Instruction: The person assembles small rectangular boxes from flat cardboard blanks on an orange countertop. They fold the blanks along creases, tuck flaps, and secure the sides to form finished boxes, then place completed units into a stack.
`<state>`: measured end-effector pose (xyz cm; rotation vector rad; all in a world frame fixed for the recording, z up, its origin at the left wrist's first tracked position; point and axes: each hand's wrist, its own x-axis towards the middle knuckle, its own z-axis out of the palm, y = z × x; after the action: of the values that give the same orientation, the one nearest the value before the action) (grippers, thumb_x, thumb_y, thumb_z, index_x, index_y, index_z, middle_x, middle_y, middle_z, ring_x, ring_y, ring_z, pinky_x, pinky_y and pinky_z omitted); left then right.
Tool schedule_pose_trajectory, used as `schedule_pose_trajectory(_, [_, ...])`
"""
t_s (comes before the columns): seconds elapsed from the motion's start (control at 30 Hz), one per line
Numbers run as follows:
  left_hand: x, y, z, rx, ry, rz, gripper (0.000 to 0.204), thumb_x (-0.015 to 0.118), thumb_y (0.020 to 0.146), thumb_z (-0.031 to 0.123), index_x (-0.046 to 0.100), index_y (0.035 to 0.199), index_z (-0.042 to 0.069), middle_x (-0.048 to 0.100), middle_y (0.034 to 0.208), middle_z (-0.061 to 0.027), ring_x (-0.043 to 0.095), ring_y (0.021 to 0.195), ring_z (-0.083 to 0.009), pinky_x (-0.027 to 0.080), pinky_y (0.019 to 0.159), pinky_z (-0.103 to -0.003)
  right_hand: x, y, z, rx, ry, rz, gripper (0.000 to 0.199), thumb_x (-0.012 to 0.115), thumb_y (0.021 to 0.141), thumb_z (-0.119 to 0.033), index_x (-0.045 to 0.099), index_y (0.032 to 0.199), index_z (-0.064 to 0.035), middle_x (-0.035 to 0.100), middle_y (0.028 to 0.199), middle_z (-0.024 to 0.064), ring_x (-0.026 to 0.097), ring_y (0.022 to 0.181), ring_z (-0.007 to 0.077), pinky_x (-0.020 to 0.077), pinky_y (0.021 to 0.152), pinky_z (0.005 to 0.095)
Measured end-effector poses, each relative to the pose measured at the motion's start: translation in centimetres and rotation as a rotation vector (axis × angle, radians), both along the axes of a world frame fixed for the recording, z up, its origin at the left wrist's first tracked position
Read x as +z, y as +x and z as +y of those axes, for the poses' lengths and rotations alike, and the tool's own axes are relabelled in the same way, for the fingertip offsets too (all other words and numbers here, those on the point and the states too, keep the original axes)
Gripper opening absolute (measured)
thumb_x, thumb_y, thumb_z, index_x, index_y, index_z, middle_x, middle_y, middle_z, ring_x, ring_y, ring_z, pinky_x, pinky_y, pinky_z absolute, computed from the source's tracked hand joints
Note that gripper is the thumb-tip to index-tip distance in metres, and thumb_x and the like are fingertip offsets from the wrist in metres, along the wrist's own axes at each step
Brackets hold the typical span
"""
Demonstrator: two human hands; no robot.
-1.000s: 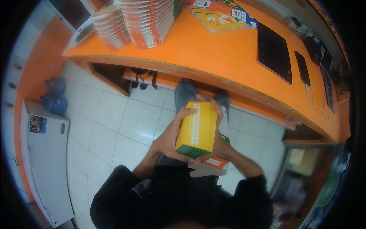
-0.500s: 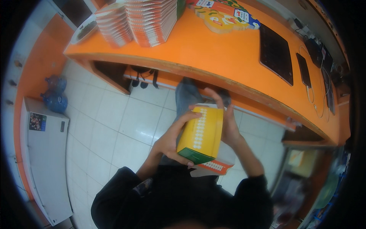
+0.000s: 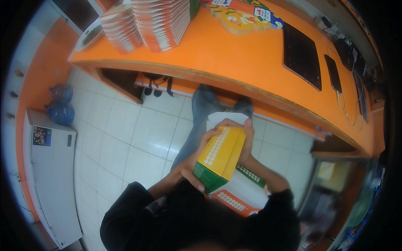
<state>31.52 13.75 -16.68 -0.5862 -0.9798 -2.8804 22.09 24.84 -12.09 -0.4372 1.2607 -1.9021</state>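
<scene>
In front of my body I hold a small cardboard box [image 3: 224,148], yellow with a green end and a row of white marks. My left hand [image 3: 190,164] is wrapped along its left side, the thumb by the green end. The fingers of my right hand [image 3: 246,144] curl over the far end, thumb up at the corner. A white flap [image 3: 215,118] sticks out beyond the far end. Below the box spreads an unfolded white, orange and green cardboard part [image 3: 240,188]; whether it joins the box is partly hidden.
Beyond me runs an orange counter [image 3: 226,54] with stacked folded cartons [image 3: 161,25], a colourful cartoon cutout [image 3: 240,19], a tablet [image 3: 301,56] and a phone [image 3: 333,73] on a cable. A white fridge [image 3: 54,180] and blue water bottles [image 3: 62,106] are at left.
The box has tilted and shifted slightly nearer to me. My right fingers have folded down over its far end, and more of the white flap and the cardboard below shows.
</scene>
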Motion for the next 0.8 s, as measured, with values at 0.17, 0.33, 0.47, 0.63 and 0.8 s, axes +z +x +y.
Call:
schedule_pose_trajectory(0.17, [-1.3,0.3,-0.6,-0.049,0.116,-0.052,0.089,0.075,0.065,0.03,0.033,0.138,0.0,0.048,0.126,-0.022,0.052,0.115,-0.0351,0.046,0.095,-0.042,-0.7,-0.5,0.0,0.038,-0.058,-0.036,0.074,0.022,0.09,-0.071,0.054,0.086,-0.0048,0.055,0.074,0.0036,0.053,0.07,0.0108,0.0394,0.066,0.0222])
schedule_pose_trajectory(0.33, [-2.5,0.4,-1.5,-0.073,0.267,-0.12,0.082,0.071,0.07,0.031,0.036,0.136,-0.002,0.051,0.123,-0.0226,0.056,0.11,-0.0349,0.05,0.092,-0.042,-1.0,-1.5,-1.0,-0.082,-0.061,-0.051,0.063,0.025,0.096,-0.06,0.055,0.098,-0.0046,0.057,0.088,0.0058,0.053,0.084,0.0123,0.0403,0.078,0.0244])
schedule_pose_trajectory(0.47, [-3.6,-0.3,-2.5,-0.04,0.435,-0.235,0.077,0.068,0.073,0.032,0.038,0.135,-0.003,0.054,0.121,-0.023,0.06,0.106,-0.0347,0.053,0.089,-0.042,0.5,-2.8,-1.4,-0.334,0.011,0.353,0.049,0.032,0.101,-0.048,0.053,0.114,-0.0058,0.055,0.117,0.0113,0.05,0.11,0.0175,0.0366,0.096,0.0328])
schedule_pose_trajectory(0.63, [-4.5,-0.8,-3.5,0.082,0.465,-0.414,0.068,0.057,0.081,0.042,0.044,0.129,-0.004,0.059,0.114,-0.0233,0.064,0.098,-0.0353,0.056,0.083,-0.041,3.0,-4.5,1.5,-0.03,0.189,0.65,0.076,0.072,0.076,-0.044,0.044,0.137,-0.01,0.04,0.143,0.0144,0.036,0.133,0.0294,0.0287,0.107,0.0424])
schedule_pose_trajectory(0.8, [-3.9,-1.1,-3.4,0.099,0.251,-0.634,0.081,0.049,0.077,0.056,0.037,0.137,0.004,0.051,0.123,-0.022,0.054,0.112,-0.0394,0.051,0.089,-0.05,2.2,-4.4,1.7,0.211,0.3,0.837,0.109,0.083,0.058,-0.052,0.03,0.146,-0.0146,0.019,0.153,0.0189,0.014,0.142,0.0384,0.0174,0.112,0.0523])
